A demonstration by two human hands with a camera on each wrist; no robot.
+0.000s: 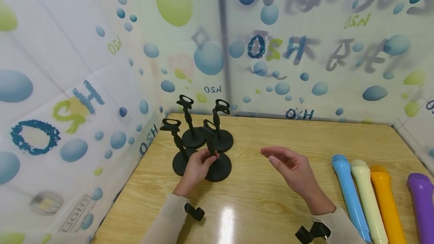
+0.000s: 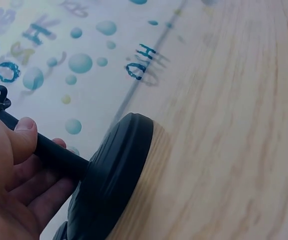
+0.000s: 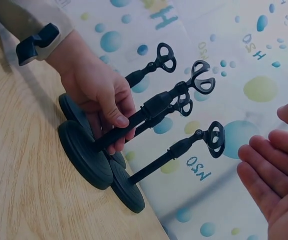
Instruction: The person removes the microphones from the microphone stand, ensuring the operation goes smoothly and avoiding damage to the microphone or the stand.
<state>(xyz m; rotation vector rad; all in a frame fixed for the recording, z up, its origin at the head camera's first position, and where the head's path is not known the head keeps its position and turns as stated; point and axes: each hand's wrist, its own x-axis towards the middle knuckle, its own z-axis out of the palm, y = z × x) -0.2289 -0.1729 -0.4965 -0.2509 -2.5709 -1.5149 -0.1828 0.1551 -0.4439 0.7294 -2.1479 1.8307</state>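
Several black desktop microphone stands with round bases and clip tops are grouped on the left half of the table. My left hand (image 1: 198, 166) holds the pole of the front right microphone stand (image 1: 220, 169), thumb and fingers around it. In the left wrist view that stand's round base (image 2: 114, 175) is on the tabletop. Beside it are the front left stand (image 1: 178, 162), the back left stand (image 1: 193, 137) and the back right stand (image 1: 223, 141). My right hand (image 1: 294, 168) is apart from them over the middle of the table, fingers extended, holding nothing.
Toy-like microphones lie at the right side of the wooden table (image 1: 271, 206): blue (image 1: 350, 195), cream (image 1: 369, 199), orange (image 1: 388, 202) and, farther right, purple (image 1: 421, 206). A bubble-patterned curtain (image 1: 305, 78) stands behind the table and along its left side.
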